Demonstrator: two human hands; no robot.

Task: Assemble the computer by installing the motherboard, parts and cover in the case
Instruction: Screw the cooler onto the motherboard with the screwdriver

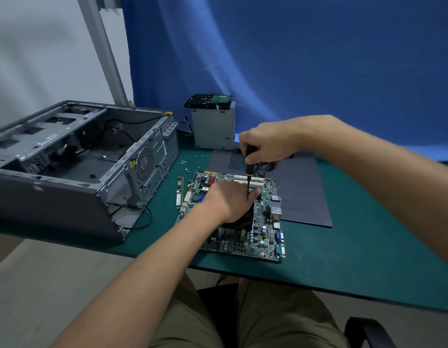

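The green motherboard (263,232) lies flat on the green table mat, right of the open grey computer case (74,156), which lies on its side. My left hand (228,199) rests on the black cooler (243,222) in the board's middle, fingers curled against it near the screwdriver shaft. My right hand (265,144) grips the black-and-orange screwdriver (249,169) from above, holding it upright with the tip down on the board beside my left fingers. The dark grey side cover (301,197) lies flat behind and right of the board.
A grey power supply box (214,129) with a hard drive (209,101) on top stands at the back. Loose screws (186,164) and a memory stick (179,189) lie between case and board. Black cables trail from the case's front. The table edge runs close to my lap.
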